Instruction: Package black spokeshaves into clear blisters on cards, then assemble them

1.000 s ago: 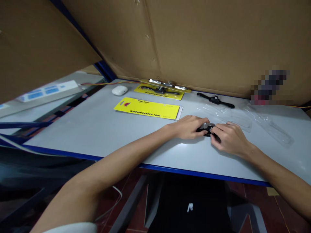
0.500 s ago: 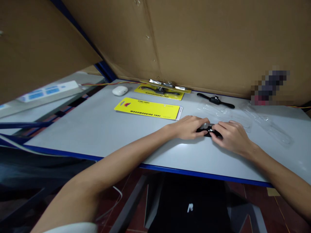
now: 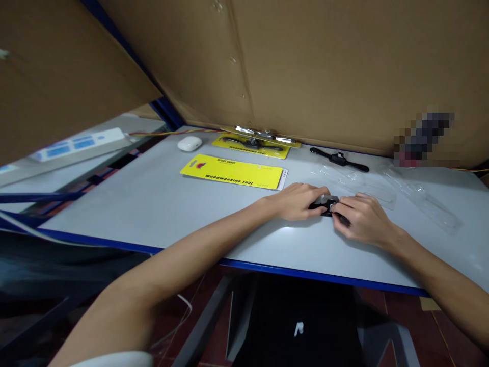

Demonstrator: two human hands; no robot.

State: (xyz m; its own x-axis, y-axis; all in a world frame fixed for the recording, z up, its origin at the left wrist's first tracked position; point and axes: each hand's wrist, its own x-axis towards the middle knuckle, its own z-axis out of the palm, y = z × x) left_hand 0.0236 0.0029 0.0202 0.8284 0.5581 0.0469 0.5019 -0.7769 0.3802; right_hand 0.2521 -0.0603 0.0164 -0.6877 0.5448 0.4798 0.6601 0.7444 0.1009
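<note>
Head view: on the grey table (image 3: 133,204), my left hand (image 3: 298,202) grips one side of a black spokeshave (image 3: 329,200), seemingly to steady it, while my right hand (image 3: 362,216) closes on it near the middle, perhaps for fine control; clear plastic shells (image 3: 424,199) lie beyond, probably for elbow room

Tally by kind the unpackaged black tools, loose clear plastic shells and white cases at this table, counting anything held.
Unpackaged black tools: 2 (held tool between left hand and right hand; loose tool near the cardboard)
Clear plastic shells: 2 (nearer shell; farther shell)
White case: 1
Total: 5
</note>
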